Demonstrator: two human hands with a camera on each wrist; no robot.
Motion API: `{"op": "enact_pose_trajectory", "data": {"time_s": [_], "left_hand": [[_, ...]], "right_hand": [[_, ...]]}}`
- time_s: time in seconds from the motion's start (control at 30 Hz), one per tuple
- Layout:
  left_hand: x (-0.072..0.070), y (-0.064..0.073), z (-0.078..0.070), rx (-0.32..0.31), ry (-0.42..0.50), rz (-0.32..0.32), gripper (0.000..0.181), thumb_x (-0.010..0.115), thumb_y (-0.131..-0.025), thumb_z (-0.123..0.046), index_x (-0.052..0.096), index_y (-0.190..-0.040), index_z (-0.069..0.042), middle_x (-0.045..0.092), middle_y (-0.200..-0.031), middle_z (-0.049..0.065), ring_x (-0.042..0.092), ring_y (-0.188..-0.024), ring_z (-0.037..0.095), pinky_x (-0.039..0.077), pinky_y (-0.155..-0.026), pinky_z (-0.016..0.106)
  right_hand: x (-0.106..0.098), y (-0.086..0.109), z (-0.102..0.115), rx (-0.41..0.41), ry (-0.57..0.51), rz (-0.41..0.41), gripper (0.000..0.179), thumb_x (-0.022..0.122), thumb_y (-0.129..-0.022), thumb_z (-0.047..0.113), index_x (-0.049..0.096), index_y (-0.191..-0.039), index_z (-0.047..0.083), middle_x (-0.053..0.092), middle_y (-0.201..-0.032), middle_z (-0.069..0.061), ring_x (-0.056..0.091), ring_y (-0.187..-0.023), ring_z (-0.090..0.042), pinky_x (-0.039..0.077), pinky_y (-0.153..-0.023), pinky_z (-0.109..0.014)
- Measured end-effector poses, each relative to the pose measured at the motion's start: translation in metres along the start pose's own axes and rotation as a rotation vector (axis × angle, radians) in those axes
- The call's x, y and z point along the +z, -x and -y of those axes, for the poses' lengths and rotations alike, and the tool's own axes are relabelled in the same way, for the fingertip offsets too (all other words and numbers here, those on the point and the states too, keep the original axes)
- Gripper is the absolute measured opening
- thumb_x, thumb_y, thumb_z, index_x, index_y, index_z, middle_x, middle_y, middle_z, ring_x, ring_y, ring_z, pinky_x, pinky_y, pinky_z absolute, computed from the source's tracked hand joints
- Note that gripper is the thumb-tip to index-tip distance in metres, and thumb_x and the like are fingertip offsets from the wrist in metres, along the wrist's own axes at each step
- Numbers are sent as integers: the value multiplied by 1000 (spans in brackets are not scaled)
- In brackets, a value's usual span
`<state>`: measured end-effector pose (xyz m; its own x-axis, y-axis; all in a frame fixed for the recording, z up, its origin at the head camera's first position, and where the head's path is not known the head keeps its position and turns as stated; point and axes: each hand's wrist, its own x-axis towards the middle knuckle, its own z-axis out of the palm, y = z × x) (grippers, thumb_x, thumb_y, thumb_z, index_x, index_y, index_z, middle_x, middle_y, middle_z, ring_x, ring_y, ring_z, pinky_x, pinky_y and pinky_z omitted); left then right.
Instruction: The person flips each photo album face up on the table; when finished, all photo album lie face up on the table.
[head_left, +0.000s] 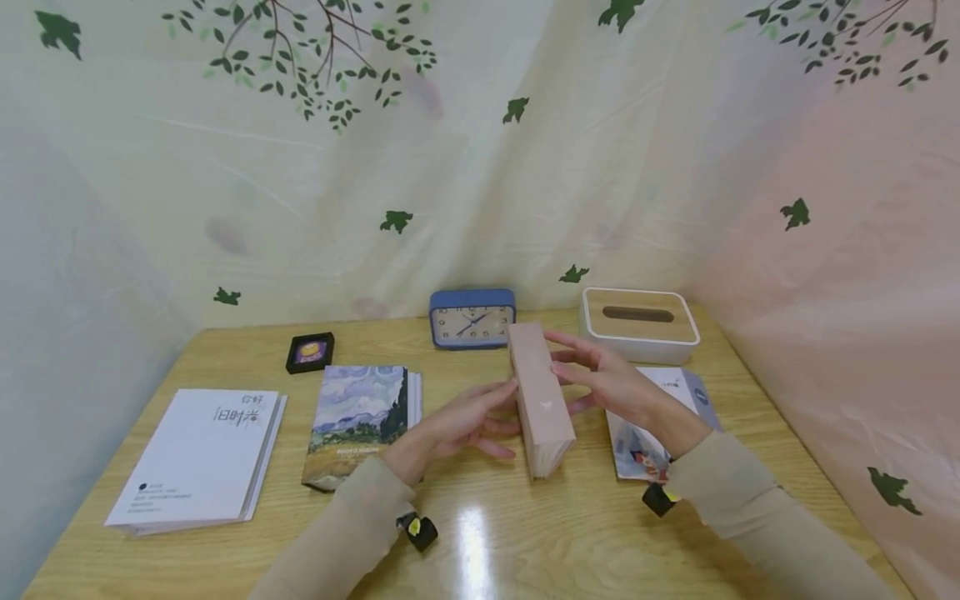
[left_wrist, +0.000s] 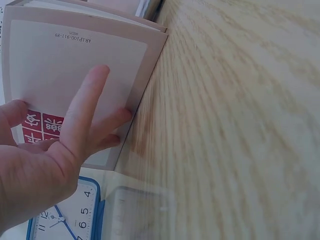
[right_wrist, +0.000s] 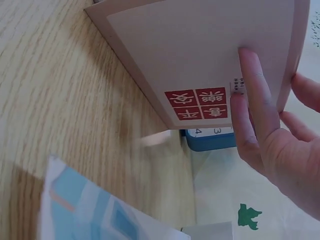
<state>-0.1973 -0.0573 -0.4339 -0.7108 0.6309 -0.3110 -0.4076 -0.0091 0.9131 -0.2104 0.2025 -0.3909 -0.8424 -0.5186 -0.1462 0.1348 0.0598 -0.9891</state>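
A thick pale pink photo album (head_left: 546, 400) stands on edge mid-table, its spine upward and page ends toward me. On its left side, my left hand (head_left: 465, 421) touches the cover with fingers spread; the left wrist view shows the index finger long and straight across the cover (left_wrist: 55, 70) and the thumb near an edge. Against the opposite cover (right_wrist: 190, 50), my right hand (head_left: 603, 379) lays fairly straight fingers beside a red block of characters. The album stands between both hands.
Left of the album lie a landscape-covered photo album (head_left: 356, 408) and a white album (head_left: 198, 454). Behind are a small black frame (head_left: 310, 354), a blue clock (head_left: 472, 325) and a tissue box (head_left: 641, 343). Another white-and-blue album (head_left: 632, 446) lies under my right forearm.
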Motion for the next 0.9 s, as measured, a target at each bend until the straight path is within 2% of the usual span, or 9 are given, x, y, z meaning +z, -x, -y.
{"op": "enact_pose_trajectory", "data": {"time_s": [0.13, 0.4, 0.63, 0.9], "left_hand": [[-1, 1, 1, 14, -6, 7, 73, 45, -107, -50, 26, -159, -2, 28, -161, 25, 47, -133, 48, 58, -85, 52], [0, 3, 0, 29, 21, 23, 75, 44, -104, -60, 32, -159, -9, 37, -156, 26, 49, -132, 48, 58, -85, 54], [3, 7, -6, 45, 34, 55, 71, 43, -105, -57, 35, -157, -8, 44, -151, 24, 50, -131, 48, 57, -87, 54], [4, 8, -9, 70, 54, 63, 59, 41, -109, -47, 43, -147, -2, 60, -130, 20, 63, -116, 39, 60, -82, 47]], "right_hand": [[0, -2, -5, 0, -11, 12, 63, 58, -105, 19, 30, -161, 23, 34, -156, -20, 54, -124, -33, 57, -86, -57], [1, -3, -11, 2, -19, 49, 65, 58, -105, 22, 26, -162, 29, 28, -160, -18, 36, -140, -42, 54, -92, -59], [-1, -6, -19, -12, -2, 99, 65, 55, -107, 21, 25, -162, 36, 23, -163, -16, 38, -140, -45, 53, -92, -60], [1, -12, -28, 9, 10, 143, 66, 56, -106, 16, 26, -161, 35, 20, -164, -15, 41, -139, -42, 53, -92, -59]]}}
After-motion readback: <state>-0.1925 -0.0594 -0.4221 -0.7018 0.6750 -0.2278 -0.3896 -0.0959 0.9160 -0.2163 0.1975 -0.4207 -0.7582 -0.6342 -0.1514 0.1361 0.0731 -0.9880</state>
